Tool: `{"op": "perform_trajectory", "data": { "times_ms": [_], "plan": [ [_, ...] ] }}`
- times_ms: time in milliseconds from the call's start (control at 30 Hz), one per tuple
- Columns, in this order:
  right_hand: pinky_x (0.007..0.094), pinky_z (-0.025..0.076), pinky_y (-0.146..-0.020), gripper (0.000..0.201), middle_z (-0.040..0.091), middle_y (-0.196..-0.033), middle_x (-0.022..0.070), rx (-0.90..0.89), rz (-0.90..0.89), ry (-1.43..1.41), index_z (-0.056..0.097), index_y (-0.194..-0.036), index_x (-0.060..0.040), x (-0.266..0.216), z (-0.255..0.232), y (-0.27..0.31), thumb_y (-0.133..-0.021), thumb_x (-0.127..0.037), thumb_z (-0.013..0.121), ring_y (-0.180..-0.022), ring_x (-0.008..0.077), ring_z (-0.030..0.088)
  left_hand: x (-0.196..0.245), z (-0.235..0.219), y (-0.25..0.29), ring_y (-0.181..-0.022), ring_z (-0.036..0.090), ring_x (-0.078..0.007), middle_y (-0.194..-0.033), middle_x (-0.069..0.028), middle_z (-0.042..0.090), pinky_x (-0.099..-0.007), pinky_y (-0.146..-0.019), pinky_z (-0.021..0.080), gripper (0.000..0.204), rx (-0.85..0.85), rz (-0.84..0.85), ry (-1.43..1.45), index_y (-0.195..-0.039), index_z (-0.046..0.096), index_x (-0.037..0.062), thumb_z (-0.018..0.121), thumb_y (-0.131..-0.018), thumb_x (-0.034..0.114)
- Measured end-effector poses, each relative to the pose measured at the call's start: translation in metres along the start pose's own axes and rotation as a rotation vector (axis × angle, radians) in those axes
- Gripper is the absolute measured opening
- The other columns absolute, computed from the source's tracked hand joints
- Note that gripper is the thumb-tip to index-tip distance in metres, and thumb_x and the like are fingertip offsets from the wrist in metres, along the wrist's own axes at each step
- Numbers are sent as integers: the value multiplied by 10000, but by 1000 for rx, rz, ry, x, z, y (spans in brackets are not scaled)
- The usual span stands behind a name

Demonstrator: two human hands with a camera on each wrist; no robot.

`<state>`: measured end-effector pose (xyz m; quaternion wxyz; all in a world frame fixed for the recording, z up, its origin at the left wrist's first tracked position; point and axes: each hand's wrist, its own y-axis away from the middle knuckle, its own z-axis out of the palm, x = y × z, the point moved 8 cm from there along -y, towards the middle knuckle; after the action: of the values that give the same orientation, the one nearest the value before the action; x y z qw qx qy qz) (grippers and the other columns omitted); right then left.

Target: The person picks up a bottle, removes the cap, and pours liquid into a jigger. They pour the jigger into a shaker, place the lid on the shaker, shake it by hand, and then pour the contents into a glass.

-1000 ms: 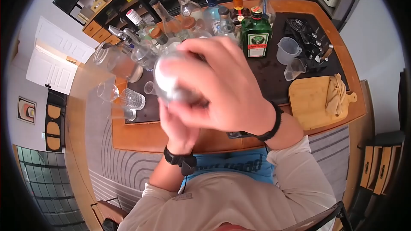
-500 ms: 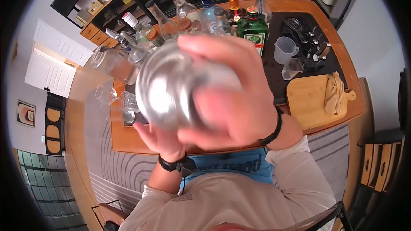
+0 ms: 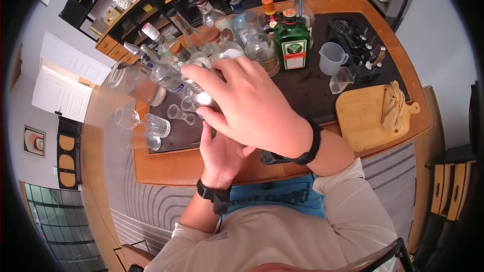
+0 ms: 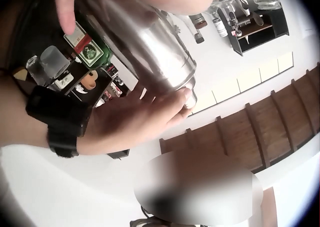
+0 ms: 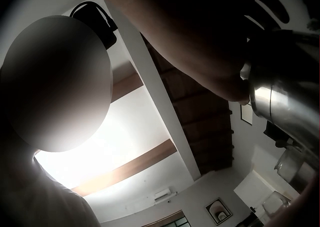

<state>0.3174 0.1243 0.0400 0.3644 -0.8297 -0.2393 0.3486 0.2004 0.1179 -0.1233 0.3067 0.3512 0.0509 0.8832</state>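
Note:
A shiny metal cocktail shaker point(image 4: 150, 42) is held up between both hands over the table. In the head view my right hand point(image 3: 252, 103) lies over it, hiding most of the shaker and leaving a bright patch of metal beside the fingers. The left wrist view shows the right hand's fingers curled at the narrow capped end. My left hand point(image 3: 221, 158) is underneath and nearer the body, its thumb and fingers spread about the shaker's other end. The shaker fills the right side of the right wrist view, where the hands are dark.
Glass bottles crowd the table's far side, among them a green bottle point(image 3: 292, 43). At left are a large jar point(image 3: 133, 83), a cut-glass tumbler point(image 3: 157, 125) and a small jigger-shaped glass point(image 3: 180, 114). At right are a plastic jug point(image 3: 333, 59), bar tools point(image 3: 370, 50) and a cutting board point(image 3: 360, 121) with a cloth.
The shaker swings quickly in both hands: half a second ago its blurred round end was up close to the head camera; now it is lower and tilted away, mostly behind the right hand.

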Motion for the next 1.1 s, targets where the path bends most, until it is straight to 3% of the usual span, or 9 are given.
{"op": "perform_trajectory", "data": {
  "times_ms": [133,233,433,533,633,800,900,933,1100],
  "plan": [
    [459,535,-942,655,669,-1209,146,9,23,9,614,-1466,-159,1,-1,-3,-855,-204,845,-1060,341,625,18,21,3,-1380,618,-290,-1595,-61,544,-502,-1034,593,715,-100,228,43,-1634,406,153,261,-1143,652],
    [454,539,-937,611,649,-1374,219,365,-291,-359,688,-1390,-230,-32,-48,3,-808,-177,866,-1088,370,616,51,32,44,-1525,461,-289,-1623,-64,508,-525,-1259,385,626,-110,878,-285,-1627,417,154,288,-1178,571],
    [433,526,-945,585,638,-1376,214,576,-490,-262,710,-1320,-292,-48,-55,14,-769,-191,876,-1077,363,607,50,10,30,-1516,465,-307,-1645,-115,466,-485,-1251,394,741,31,659,-189,-1628,405,95,293,-1136,638],
    [452,521,-950,576,664,-1217,145,179,-166,-119,668,-1333,-222,-27,-28,-3,-786,-191,847,-1039,341,625,43,4,13,-1510,468,-318,-1658,-146,440,-460,-1246,399,812,100,503,-141,-1628,398,60,296,-1111,677],
    [472,515,-938,617,667,-1131,111,-102,66,117,627,-1400,-172,14,12,4,-821,-194,839,-1030,341,646,-7,-23,-6,-1453,533,-297,-1578,-133,521,-543,-1187,468,801,159,-42,24,-1656,375,154,284,-1096,721],
    [474,519,-937,590,673,-1126,108,13,18,47,647,-1385,-163,5,5,-3,-829,-196,842,-990,331,647,-4,-7,-6,-1453,530,-290,-1607,-126,498,-535,-1137,508,846,-13,-16,108,-1677,340,204,279,-1066,787],
    [485,533,-944,505,696,-1227,151,281,-237,-111,702,-1302,-165,-20,-35,-8,-828,-239,861,-1011,333,658,44,27,10,-1445,549,-289,-1596,-52,539,-500,-1153,505,621,-159,550,14,-1623,434,166,319,-1164,568],
    [508,536,-957,458,693,-1309,214,575,-385,-219,723,-1271,-220,-38,-50,7,-838,-269,867,-1063,340,664,44,29,7,-1445,549,-289,-1596,-52,539,-500,-1153,505,621,-167,541,13,-1623,434,166,319,-1164,568],
    [558,523,-983,396,690,-1348,210,616,-629,-138,737,-1197,-429,-47,-51,16,-835,-343,872,-1078,326,661,48,26,13,-1462,531,-289,-1600,-53,536,-500,-1186,473,611,-149,577,-57,-1622,436,173,325,-1167,565]
  ]
}}
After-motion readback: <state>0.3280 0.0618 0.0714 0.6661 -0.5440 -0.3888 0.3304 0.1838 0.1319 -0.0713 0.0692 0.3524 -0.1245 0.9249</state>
